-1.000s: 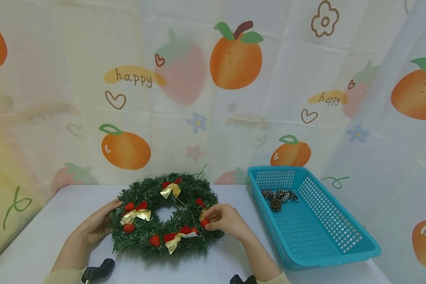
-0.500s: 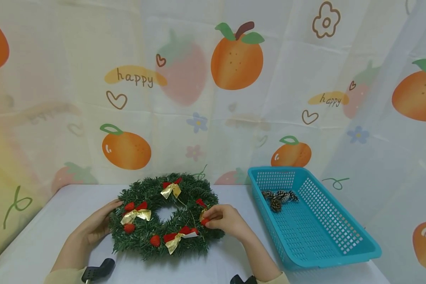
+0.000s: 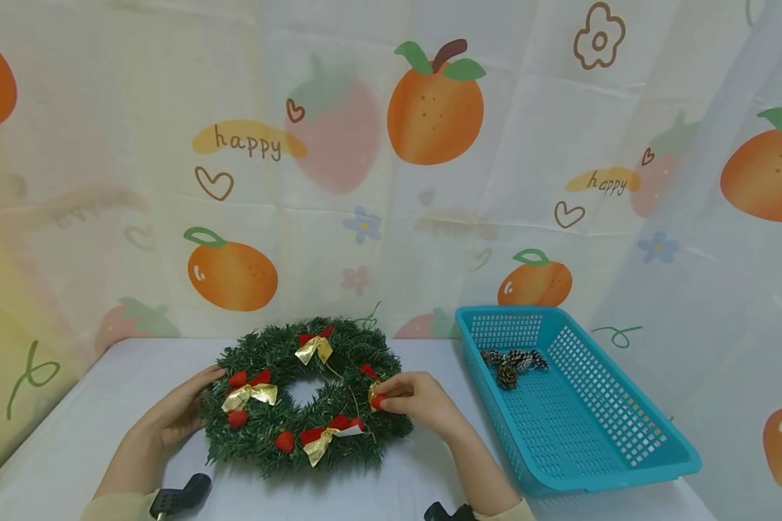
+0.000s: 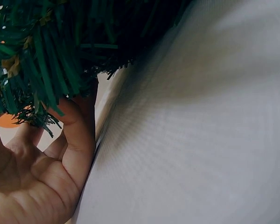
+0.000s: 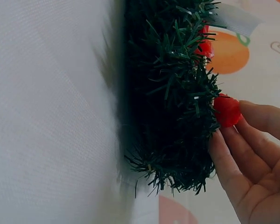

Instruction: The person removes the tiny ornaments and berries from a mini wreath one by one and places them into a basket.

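A green wreath with gold-and-red bows and several red berry ornaments lies on the white table. My left hand grips its left edge; in the left wrist view, the fingers curl under the green needles. On the wreath's right side, my right hand pinches a red berry ornament between thumb and fingers, against the needles. Beside it, a gold bow is partly hidden by my fingertips. Other bows sit at the wreath's top, left and front.
A turquoise perforated basket stands to the right of the wreath, with several pine cones in its far left corner. Behind the table hangs a fruit-printed curtain.
My right hand has shifted slightly up and away along the wreath, with the red berry ornament between its fingers. The left hand and the wreath have stayed in place.
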Available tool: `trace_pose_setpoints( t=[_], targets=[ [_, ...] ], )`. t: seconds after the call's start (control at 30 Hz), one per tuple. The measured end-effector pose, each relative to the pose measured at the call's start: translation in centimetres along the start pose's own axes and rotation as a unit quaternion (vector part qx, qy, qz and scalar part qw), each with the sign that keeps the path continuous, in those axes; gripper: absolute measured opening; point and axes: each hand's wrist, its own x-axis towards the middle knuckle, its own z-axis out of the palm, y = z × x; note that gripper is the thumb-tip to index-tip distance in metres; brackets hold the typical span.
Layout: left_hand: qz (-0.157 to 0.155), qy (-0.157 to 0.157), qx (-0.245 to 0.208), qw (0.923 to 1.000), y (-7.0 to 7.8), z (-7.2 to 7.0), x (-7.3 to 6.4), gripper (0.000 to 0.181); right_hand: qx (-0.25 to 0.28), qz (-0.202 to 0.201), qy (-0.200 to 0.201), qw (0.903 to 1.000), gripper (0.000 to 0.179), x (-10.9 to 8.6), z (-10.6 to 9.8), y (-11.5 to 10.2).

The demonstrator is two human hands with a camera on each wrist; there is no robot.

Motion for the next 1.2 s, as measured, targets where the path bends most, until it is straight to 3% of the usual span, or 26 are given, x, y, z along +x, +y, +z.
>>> trace_pose_setpoints(
  t=[0.3,1.2],
  targets=[
    [0.002,-0.004,0.009,0.9999,-0.1,-0.1,0.0,0.083,0.034,0.009,0.009,0.9993,0.026,-0.3,-0.2,-0.3],
    [-0.003,-0.002,-0.003,1.0000,-0.1,-0.2,0.3,0.086,0.049,0.008,0.063,0.9968,0.028,-1.0,-1.8,-0.9]
  ],
)
